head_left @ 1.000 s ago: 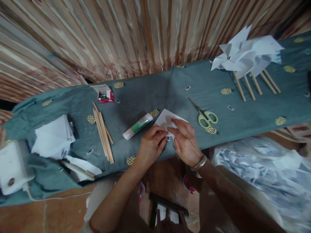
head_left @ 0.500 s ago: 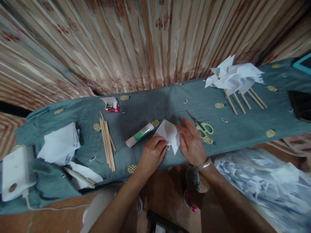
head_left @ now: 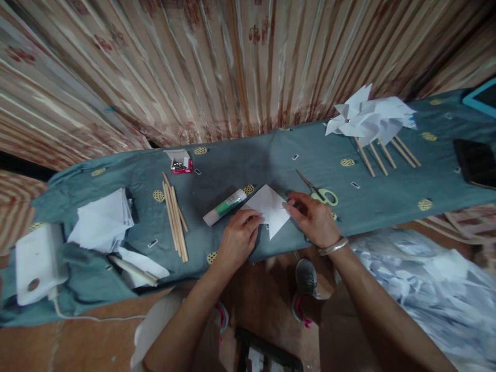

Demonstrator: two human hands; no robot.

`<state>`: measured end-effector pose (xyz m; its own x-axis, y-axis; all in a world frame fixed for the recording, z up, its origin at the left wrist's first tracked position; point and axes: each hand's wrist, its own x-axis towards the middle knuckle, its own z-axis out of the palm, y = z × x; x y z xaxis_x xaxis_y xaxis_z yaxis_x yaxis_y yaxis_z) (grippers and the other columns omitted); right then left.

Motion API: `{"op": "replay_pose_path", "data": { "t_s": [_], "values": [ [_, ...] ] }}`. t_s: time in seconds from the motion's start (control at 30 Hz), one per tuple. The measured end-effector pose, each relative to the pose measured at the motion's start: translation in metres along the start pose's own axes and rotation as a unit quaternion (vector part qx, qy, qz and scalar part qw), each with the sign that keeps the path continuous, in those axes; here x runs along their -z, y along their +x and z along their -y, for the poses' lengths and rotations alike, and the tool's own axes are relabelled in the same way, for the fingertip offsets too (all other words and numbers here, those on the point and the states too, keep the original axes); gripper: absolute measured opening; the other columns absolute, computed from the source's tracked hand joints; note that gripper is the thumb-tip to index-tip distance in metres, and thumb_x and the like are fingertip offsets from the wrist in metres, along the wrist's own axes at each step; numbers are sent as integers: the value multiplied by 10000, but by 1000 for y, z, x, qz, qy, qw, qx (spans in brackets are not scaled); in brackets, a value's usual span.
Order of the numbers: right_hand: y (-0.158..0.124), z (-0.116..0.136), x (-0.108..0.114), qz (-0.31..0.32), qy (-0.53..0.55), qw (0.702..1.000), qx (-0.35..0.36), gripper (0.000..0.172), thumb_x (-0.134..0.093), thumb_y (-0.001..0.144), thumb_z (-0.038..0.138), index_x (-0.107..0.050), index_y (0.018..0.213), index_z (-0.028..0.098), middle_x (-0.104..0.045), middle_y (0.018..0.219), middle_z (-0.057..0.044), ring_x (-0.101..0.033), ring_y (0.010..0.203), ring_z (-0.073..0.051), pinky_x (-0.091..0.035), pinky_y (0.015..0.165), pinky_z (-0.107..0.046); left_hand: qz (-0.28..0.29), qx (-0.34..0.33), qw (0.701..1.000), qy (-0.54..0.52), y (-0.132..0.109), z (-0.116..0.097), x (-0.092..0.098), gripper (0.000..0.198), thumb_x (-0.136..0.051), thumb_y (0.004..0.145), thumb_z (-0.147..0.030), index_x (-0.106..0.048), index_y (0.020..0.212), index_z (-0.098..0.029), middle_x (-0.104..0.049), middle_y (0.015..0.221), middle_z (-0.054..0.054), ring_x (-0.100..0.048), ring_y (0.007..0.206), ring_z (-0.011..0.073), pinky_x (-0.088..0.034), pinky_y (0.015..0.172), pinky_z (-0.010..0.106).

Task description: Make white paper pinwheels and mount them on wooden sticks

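A white folded paper sheet (head_left: pixel 270 207) lies on the teal cloth-covered table (head_left: pixel 248 160) near its front edge. My left hand (head_left: pixel 238 237) pinches the sheet's lower left edge, fingers curled. My right hand (head_left: pixel 315 219), with a metal bangle on the wrist, holds the sheet's right corner with bent fingers. A green and white glue stick (head_left: pixel 225 206) lies just left of the paper. Green-handled scissors (head_left: pixel 320 192) lie right behind my right hand.
Several wooden sticks (head_left: pixel 175 217) and a stack of white paper (head_left: pixel 103 222) lie at the left. A small red box of pins (head_left: pixel 180 163) sits behind them. Finished paper pinwheels (head_left: pixel 368 121) lie at the right, a dark phone (head_left: pixel 475 163) beyond. A white device (head_left: pixel 34 263) rests far left.
My right hand has slid from on top of the paper to its right corner. The sheet now lies flatter and more exposed. The camera view has shifted slightly.
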<state>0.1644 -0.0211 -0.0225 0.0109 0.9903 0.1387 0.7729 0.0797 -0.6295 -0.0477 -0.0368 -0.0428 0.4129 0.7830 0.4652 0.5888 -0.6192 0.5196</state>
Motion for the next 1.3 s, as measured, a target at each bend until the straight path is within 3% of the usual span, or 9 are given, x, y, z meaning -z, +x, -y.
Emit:
{"op": "replay_pose_path", "data": {
  "t_s": [0.2, 0.37, 0.63, 0.8, 1.13, 1.3],
  "values": [
    [-8, 2, 1, -9, -3, 1000, -13, 256, -565, 841, 322, -707, 1007, 189, -752, 826, -51, -702, 714, -207, -524, 679, -296, -17, 0, 1000, 10, 0, -14, 3, 178, -534, 878, -137, -638, 1019, -167, -628, 1028, 89, -574, 946, 196, -511, 824, 373],
    [-15, 5, 2, 7, -6, 1000, -10, 212, -565, 839, 321, -724, 908, 198, -739, 755, -40, -686, 666, -194, -486, 617, -268, 34, -21, 998, 52, -1, -30, -4, 203, -616, 856, -316, -643, 984, -160, -649, 968, 82, -555, 904, 221, -459, 762, 377],
    [-26, 6, 3, 25, -18, 999, 13, 213, -552, 844, 321, -718, 794, 198, -704, 658, -18, -653, 605, -165, -436, 592, -242, 91, -27, 988, 124, 2, -34, -5, 142, -614, 858, -249, -656, 954, -153, -672, 896, 59, -560, 851, 214, -417, 709, 357],
    [-29, 4, 9, 0, -14, 1000, 1, 225, -539, 842, 315, -725, 803, 196, -701, 640, -15, -638, 579, -158, -435, 580, -240, 105, -24, 983, 151, 3, -36, -6, 101, -611, 857, -224, -665, 881, -142, -668, 847, 53, -583, 807, 199, -445, 709, 341],
    [-36, -4, 20, -22, 10, 1000, -15, 235, -540, 849, 331, -730, 904, 203, -758, 811, -44, -694, 704, -195, -509, 663, -276, 130, -15, 976, 176, 5, -42, -9, 134, -522, 893, -167, -653, 879, -143, -663, 869, 55, -621, 789, 181, -514, 704, 300],
    [-36, -15, 21, 26, 82, 995, 44, 249, -521, 849, 253, -710, 1006, 213, -734, 1030, -65, -675, 970, -212, -506, 901, -355, 136, -39, 976, 163, 3, -43, -6, 135, -508, 897, -166, -641, 881, -146, -658, 850, 50, -624, 768, 162, -517, 698, 280]
  ]
}}
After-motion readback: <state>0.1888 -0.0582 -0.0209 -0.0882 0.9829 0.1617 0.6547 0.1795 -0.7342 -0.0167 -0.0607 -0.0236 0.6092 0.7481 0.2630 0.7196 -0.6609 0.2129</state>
